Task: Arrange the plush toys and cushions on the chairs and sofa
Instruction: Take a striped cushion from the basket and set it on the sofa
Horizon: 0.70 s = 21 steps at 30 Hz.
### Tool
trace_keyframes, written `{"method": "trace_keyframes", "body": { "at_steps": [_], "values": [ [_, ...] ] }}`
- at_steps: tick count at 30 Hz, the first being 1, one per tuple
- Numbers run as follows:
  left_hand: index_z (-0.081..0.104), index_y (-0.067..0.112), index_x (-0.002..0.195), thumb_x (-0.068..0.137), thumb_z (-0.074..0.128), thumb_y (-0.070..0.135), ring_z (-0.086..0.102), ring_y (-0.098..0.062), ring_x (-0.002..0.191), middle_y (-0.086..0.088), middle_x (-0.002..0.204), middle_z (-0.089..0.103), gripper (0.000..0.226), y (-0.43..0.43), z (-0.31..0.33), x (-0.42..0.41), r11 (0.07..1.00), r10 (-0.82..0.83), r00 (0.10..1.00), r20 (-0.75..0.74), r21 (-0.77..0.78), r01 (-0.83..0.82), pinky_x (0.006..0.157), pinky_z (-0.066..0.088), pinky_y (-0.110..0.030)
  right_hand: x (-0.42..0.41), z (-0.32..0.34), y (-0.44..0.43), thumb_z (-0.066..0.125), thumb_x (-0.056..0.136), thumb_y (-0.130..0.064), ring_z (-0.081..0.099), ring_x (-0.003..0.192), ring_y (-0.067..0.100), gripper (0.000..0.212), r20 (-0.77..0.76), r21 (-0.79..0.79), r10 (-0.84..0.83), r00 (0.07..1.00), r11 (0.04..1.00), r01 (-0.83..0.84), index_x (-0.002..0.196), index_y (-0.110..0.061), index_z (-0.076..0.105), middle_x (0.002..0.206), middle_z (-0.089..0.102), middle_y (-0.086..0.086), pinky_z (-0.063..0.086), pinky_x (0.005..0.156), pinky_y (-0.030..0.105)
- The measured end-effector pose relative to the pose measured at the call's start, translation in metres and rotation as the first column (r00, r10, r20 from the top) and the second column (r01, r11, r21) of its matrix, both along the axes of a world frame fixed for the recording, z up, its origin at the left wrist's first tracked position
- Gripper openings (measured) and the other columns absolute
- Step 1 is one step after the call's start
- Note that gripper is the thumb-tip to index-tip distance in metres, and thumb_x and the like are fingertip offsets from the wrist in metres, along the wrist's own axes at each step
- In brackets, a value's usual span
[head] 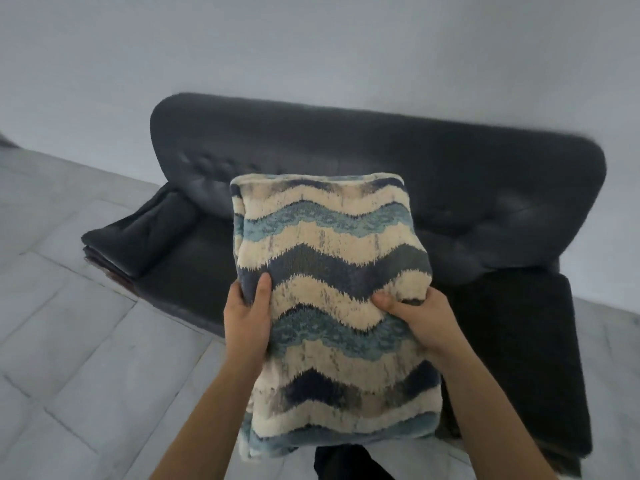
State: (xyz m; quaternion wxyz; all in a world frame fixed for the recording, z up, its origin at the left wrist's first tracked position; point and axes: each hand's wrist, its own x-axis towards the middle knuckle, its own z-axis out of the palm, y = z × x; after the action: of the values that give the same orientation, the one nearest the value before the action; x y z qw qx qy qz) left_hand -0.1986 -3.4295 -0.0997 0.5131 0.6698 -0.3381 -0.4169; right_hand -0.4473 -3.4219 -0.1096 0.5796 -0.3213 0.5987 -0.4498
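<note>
I hold a cushion [332, 271] with a wavy pattern of cream, light blue and dark blue in front of me, above the seat of a dark sofa [485, 174]. My left hand [246, 317] grips its left edge with the thumb on top. My right hand [420, 320] pinches its right side, thumb pressed into the fabric. The cushion hides the middle of the sofa seat.
The sofa stands against a plain pale wall [311, 46], its armrests [138, 237] reaching toward me on both sides. Grey tiled floor [69, 341] spreads to the left and in front. A dark piece of my clothing [343, 462] shows at the bottom.
</note>
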Motion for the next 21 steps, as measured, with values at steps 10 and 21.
{"method": "trace_keyframes", "body": {
  "at_steps": [10,21],
  "values": [
    [-0.001,0.021,0.163,0.083,0.082,0.036,0.027,-0.032,0.151,-0.014,0.164,0.024,0.116,-0.19,-0.05,0.063,0.868,-0.49,0.559,0.669,0.315,0.384,0.12,0.029,-0.051,0.074,-0.055,-0.164,0.092,0.067,-0.034,0.068,0.091,0.014,0.034,-0.43,-0.045,0.081,0.899,0.993,-0.112,0.087,-0.045,0.067,0.097,0.073,-0.004,0.057,0.081,0.036],
    [0.056,0.023,0.133,0.067,0.085,0.056,0.048,-0.034,0.123,-0.008,0.126,0.058,0.08,-0.357,-0.256,0.036,0.457,-0.53,-0.439,0.726,0.68,0.573,0.103,0.031,-0.061,0.101,-0.239,-0.257,0.078,0.079,-0.041,0.052,0.117,0.021,0.056,-0.791,0.212,0.291,0.538,0.956,-0.205,0.132,-0.034,0.06,0.121,0.058,-0.002,0.038,0.101,0.041]
  ]
}}
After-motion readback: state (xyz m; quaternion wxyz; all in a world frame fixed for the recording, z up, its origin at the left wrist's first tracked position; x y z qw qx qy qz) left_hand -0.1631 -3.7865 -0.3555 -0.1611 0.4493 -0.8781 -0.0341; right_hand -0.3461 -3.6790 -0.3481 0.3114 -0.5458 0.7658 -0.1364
